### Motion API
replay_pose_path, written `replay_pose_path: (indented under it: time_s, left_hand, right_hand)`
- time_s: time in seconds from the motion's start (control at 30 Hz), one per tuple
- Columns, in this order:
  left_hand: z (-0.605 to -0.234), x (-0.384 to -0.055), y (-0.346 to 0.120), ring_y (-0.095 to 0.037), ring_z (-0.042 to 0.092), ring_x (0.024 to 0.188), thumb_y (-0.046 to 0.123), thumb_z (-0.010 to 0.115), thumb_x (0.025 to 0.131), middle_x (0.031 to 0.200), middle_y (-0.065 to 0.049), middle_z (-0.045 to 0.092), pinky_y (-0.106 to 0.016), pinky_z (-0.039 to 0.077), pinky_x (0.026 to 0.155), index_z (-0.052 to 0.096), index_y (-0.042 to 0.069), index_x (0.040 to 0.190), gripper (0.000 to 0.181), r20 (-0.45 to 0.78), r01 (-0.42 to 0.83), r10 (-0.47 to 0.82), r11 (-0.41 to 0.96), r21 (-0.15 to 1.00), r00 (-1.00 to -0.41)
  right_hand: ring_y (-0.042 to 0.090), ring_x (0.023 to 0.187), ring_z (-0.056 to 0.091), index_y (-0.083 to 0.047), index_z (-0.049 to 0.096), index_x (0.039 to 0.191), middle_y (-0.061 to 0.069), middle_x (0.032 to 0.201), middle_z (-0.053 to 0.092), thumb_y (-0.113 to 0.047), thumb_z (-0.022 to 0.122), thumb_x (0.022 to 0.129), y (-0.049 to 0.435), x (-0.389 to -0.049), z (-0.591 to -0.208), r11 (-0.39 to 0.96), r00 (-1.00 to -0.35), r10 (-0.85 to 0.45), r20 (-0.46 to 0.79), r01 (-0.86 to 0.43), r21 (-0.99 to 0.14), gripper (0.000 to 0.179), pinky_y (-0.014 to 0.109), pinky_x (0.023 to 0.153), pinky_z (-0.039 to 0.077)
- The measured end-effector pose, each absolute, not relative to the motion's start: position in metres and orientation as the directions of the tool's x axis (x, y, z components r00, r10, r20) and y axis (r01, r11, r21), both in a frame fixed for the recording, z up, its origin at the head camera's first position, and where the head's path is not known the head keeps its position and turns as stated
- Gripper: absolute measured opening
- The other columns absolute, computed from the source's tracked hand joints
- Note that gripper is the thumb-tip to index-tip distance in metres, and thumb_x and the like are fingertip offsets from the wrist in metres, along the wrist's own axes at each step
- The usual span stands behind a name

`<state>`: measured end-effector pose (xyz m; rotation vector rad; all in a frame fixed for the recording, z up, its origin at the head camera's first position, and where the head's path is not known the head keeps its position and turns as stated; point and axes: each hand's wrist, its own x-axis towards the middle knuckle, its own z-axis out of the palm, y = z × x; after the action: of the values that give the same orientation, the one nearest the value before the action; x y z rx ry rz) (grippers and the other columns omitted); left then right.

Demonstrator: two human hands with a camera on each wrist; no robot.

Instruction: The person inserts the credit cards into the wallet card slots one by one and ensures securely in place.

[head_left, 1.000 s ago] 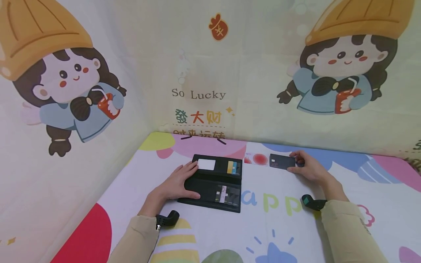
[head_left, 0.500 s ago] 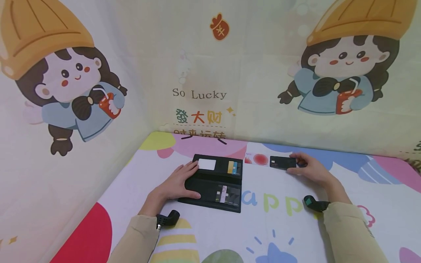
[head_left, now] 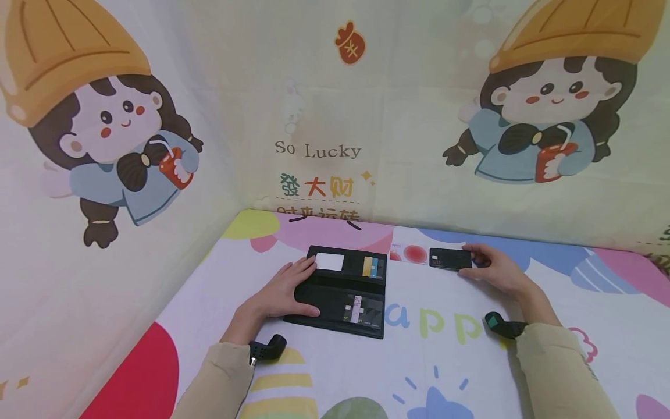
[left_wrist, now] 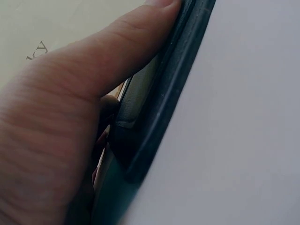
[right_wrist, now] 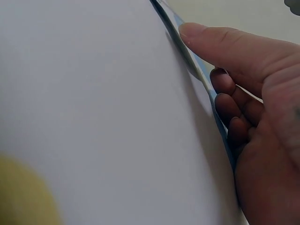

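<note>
A black long wallet (head_left: 327, 311) lies opened out on the table in the head view. My left hand (head_left: 277, 294) rests on its left side with fingers spread, thumb on the lower panel and fingertips by the white window (head_left: 330, 262) of the upper one. Several cards (head_left: 373, 267) show in its right-hand slots. To the right, my right hand (head_left: 497, 270) pinches the right end of a black VIP card (head_left: 449, 260) between thumb and fingers, close over the table. In the right wrist view the thumb (right_wrist: 220, 44) is at the card's edge and the other fingers are curled.
A white card with a red round print (head_left: 410, 254) lies between the wallet and the black card. The patterned tablecloth (head_left: 419, 361) reaches back to a cartoon-printed backdrop (head_left: 408, 116). Black wrist cameras sit at both cuffs.
My right hand and forearm have shifted slightly to the right, and the black card in its fingers looks darker. The left hand and the wallet have stayed in place.
</note>
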<state>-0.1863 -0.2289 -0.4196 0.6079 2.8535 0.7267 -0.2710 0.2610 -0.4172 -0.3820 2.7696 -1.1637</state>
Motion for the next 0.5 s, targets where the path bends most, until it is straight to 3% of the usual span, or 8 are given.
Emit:
replay_pose_path:
  time_s: [0.27, 0.5]
  left_hand:
    - [-0.4207, -0.1868, -0.2295, -0.024, 0.009, 0.154, 0.063, 0.078, 0.074, 0.167, -0.003, 0.019, -0.046, 0.003, 0.124, 0.031, 0.008, 0.159, 0.112, -0.033, 0.35, 0.416, 0.804, 0.48, -0.909]
    - [-0.4209, -0.1873, -0.2311, -0.024, 0.01, 0.154, 0.062, 0.079, 0.074, 0.167, -0.004, 0.019, -0.045, 0.005, 0.124, 0.031, 0.006, 0.158, 0.112, -0.014, 0.377, 0.437, 0.792, 0.48, -0.899]
  right_hand:
    - [0.04, 0.107, 0.047, 0.005, 0.043, 0.146, 0.028, 0.124, 0.051, -0.032, 0.079, 0.089, 0.26, -0.2698, -0.4174, 0.676, -0.968, -0.25, 0.002, -0.176, -0.715, 0.077, 0.053, 0.091, 0.04]
    - [0.036, 0.104, 0.048, 0.003, 0.046, 0.145, 0.022, 0.117, 0.053, -0.037, 0.081, 0.088, 0.2611, -0.2694, -0.4176, 0.683, -0.975, -0.221, 0.014, -0.165, -0.712, 0.078, 0.048, 0.088, 0.041]
